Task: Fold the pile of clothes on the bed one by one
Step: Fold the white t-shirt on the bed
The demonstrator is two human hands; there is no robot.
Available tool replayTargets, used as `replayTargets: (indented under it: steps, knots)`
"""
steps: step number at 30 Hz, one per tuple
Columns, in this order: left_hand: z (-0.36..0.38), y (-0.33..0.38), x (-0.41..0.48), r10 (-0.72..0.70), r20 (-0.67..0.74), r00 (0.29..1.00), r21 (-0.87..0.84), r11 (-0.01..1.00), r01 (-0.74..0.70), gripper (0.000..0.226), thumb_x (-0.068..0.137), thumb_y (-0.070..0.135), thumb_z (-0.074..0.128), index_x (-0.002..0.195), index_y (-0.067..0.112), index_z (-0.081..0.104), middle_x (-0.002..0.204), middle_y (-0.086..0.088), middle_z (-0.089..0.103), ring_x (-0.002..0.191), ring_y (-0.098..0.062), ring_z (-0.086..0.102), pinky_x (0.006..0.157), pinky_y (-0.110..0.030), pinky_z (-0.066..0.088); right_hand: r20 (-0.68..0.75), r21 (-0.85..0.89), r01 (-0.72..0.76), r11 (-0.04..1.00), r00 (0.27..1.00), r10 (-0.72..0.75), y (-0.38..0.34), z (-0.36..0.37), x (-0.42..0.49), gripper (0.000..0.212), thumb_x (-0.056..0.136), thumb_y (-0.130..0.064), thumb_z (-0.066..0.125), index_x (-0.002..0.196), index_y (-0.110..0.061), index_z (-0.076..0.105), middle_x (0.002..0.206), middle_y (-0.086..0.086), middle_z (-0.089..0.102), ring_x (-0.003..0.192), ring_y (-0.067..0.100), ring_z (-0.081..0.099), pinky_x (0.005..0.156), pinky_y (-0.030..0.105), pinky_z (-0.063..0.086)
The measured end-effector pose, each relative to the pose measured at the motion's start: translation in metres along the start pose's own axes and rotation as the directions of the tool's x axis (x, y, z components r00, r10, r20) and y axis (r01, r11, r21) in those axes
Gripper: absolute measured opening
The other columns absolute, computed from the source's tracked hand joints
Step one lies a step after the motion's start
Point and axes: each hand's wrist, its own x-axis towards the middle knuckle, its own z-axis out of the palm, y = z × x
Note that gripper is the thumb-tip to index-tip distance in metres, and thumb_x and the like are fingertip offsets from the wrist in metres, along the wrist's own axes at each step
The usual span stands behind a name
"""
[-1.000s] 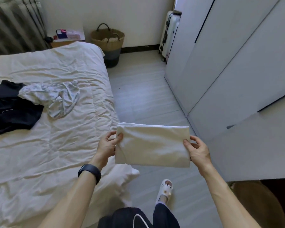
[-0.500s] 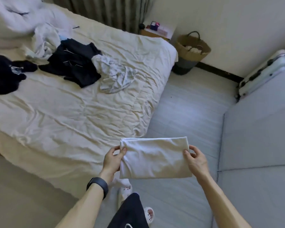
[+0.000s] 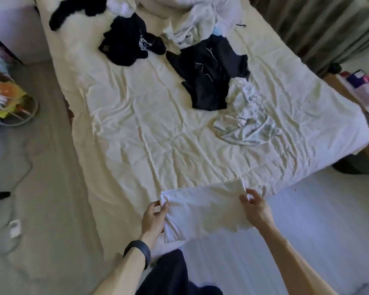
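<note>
- Rumpled bed [image 3: 136,128] carries dark and pale clothes [image 3: 209,77].
- White cloth [image 3: 205,211], folded flat, is at its near edge.
- Left hand [image 3: 153,218] and right hand [image 3: 256,209] pinch its ends with curled fingers [image 3: 244,198]; before, it hung over floor [image 3: 311,209].

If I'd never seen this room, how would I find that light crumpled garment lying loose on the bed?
Find the bed with its creased cream sheet, then its side nearest the curtain. There the pale crumpled garment lies against a dark garment with thin white piping. Unlike the folded white cloth at the bed's near edge, it is rumpled and faintly patterned.
</note>
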Motion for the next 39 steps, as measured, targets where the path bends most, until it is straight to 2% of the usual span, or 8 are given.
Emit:
replayTargets:
  steps: [7,14,17,20,24,31,36,39]
  knots:
    - [0.038,-0.009,0.068,-0.027,-0.227,0.974,0.038,0.999,0.036,0.03,0.095,0.045,0.065,0.112,0.02,0.061,0.101,0.003,0.068,0.095,-0.021,0.065,0.088,-0.045,0.054,0.119,-0.087,0.067,0.994,0.991,-0.056,-0.015,0.049,0.129,0.031,0.101,-0.036,0.059,0.13,-0.029,0.064,0.102,0.003,0.069,0.076,0.016,0.063,0.061,0.024,0.045]
    - [0.055,-0.024,0.126,0.056,-0.32,0.946,0.38,0.922,0.074,0.021,0.094,0.035,0.062,0.099,0.015,0.054,0.088,-0.002,0.059,0.079,-0.022,0.059,0.063,-0.031,0.041,0.156,-0.306,0.232,0.923,0.969,-0.191,0.007,0.088,0.198,0.042,0.096,-0.028,0.062,0.137,-0.029,0.059,0.129,0.01,0.06,0.12,0.032,0.053,0.098,0.039,0.046]
    - [0.054,-0.02,0.132,0.192,-0.384,0.903,0.456,0.89,0.004,0.024,0.094,0.035,0.063,0.108,0.017,0.06,0.098,0.0,0.061,0.086,-0.017,0.058,0.073,-0.028,0.041,0.102,-0.238,0.346,0.907,0.938,-0.331,0.007,0.093,0.201,0.037,0.093,-0.037,0.065,0.128,-0.026,0.063,0.124,0.003,0.061,0.113,0.025,0.057,0.091,0.036,0.046]
    - [0.048,-0.017,0.13,0.294,-0.344,0.892,0.661,0.751,0.008,0.022,0.096,0.042,0.059,0.102,0.021,0.061,0.098,0.004,0.065,0.087,-0.02,0.059,0.07,-0.034,0.046,0.135,-0.24,0.328,0.914,0.943,-0.303,0.004,0.098,0.209,0.03,0.094,-0.045,0.062,0.117,-0.026,0.065,0.111,-0.004,0.063,0.098,0.019,0.062,0.079,0.03,0.042]
    - [0.041,-0.007,0.125,0.475,-0.208,0.855,0.855,0.512,-0.077,0.022,0.1,0.044,0.053,0.097,0.023,0.056,0.09,0.003,0.061,0.076,-0.025,0.058,0.055,-0.031,0.036,0.12,-0.319,0.227,0.92,0.973,-0.198,0.006,0.099,0.217,0.02,0.1,-0.038,0.05,0.103,-0.021,0.059,0.101,0.003,0.063,0.102,0.03,0.058,0.077,0.034,0.039]
    - [0.037,-0.005,0.143,0.46,-0.149,0.875,0.771,0.608,-0.189,0.016,0.102,0.038,0.051,0.104,0.023,0.057,0.1,0.009,0.058,0.091,-0.019,0.057,0.067,-0.032,0.041,0.033,-0.229,0.214,0.95,0.977,-0.212,0.014,0.105,0.211,0.022,0.104,-0.025,0.043,0.107,-0.006,0.055,0.113,0.015,0.06,0.104,0.035,0.056,0.078,0.031,0.031]
    - [0.042,-0.003,0.161,0.45,-0.117,0.885,0.821,0.546,-0.169,0.026,0.104,0.04,0.044,0.1,0.016,0.054,0.088,0.0,0.062,0.084,-0.028,0.057,0.062,-0.037,0.043,-0.011,-0.25,0.115,0.961,0.992,-0.122,0.015,0.113,0.212,0.023,0.105,-0.027,0.039,0.109,-0.008,0.052,0.118,0.015,0.058,0.106,0.036,0.055,0.076,0.032,0.026]
    - [0.047,0.001,0.165,0.421,-0.117,0.899,0.82,0.552,-0.152,0.025,0.103,0.039,0.046,0.105,0.016,0.055,0.099,-0.004,0.063,0.092,-0.03,0.059,0.069,-0.04,0.046,-0.032,-0.246,0.052,0.968,0.998,-0.062,0.011,0.119,0.213,0.026,0.105,-0.03,0.039,0.112,-0.009,0.053,0.119,0.013,0.059,0.109,0.036,0.055,0.079,0.034,0.029]
